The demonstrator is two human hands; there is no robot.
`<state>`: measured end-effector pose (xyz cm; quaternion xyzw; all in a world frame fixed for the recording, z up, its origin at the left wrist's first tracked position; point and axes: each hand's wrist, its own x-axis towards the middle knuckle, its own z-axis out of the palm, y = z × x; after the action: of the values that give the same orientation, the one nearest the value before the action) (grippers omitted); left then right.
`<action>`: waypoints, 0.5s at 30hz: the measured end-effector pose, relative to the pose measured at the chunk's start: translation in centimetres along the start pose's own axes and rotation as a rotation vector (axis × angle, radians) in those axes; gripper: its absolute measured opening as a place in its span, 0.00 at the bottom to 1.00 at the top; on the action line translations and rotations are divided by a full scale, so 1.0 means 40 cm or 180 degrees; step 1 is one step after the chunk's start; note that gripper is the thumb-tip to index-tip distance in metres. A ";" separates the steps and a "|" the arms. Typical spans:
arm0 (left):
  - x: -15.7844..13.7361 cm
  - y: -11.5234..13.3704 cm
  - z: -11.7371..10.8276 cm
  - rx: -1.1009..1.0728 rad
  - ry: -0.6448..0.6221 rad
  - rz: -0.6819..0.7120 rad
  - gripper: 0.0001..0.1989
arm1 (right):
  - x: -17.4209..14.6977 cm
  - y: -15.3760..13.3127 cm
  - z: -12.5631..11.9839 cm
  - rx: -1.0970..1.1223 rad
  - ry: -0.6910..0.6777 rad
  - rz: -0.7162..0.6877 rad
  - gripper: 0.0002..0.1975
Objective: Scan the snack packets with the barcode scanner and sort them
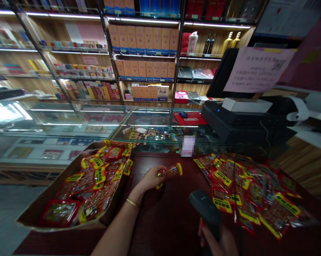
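Two bare hands are at work over a dark red-brown wooden counter (167, 222). The left hand (151, 177), with a thin gold bangle (133, 202) at its wrist, has its fingers curled around one end of a small clear-and-red plastic snack packet with yellow label strips (172, 172). Its free end juts rightward from the grip. A scrap of yellow shows beneath the hand; whether it belongs to the same packet cannot be told.

The right hand (219, 239), lower and nearer the body, is wrapped around the handle of a dark grey plastic barcode scanner (203, 203), whose head lies below and right of the held packet, apart from it.

Left of the left arm stands an open brown cardboard box (107, 217) filled with similar packets; beyond the scanner, to the right, a loose heap of similar packets (252, 193) covers the counter.
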<state>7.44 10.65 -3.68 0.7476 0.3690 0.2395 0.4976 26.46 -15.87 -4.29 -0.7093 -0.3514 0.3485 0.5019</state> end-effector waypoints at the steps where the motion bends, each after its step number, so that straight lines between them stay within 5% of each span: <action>1: 0.004 -0.004 0.002 -0.0124 0.0063 -0.0025 0.20 | 0.001 0.001 0.007 0.0302 -0.0061 0.0092 0.32; 8: 0.055 0.025 0.127 -0.1803 0.0010 -0.0453 0.26 | 0.012 0.054 0.012 0.1528 -0.0211 0.0504 0.33; 15: 0.267 0.235 0.405 -0.1124 -0.0303 0.0040 0.18 | 0.006 0.075 -0.002 0.1871 -0.0178 0.0405 0.32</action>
<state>28.68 7.71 -1.45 0.6614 0.2926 0.2680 0.6365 27.08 -16.46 -7.17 -0.5444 -0.2040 0.4855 0.6530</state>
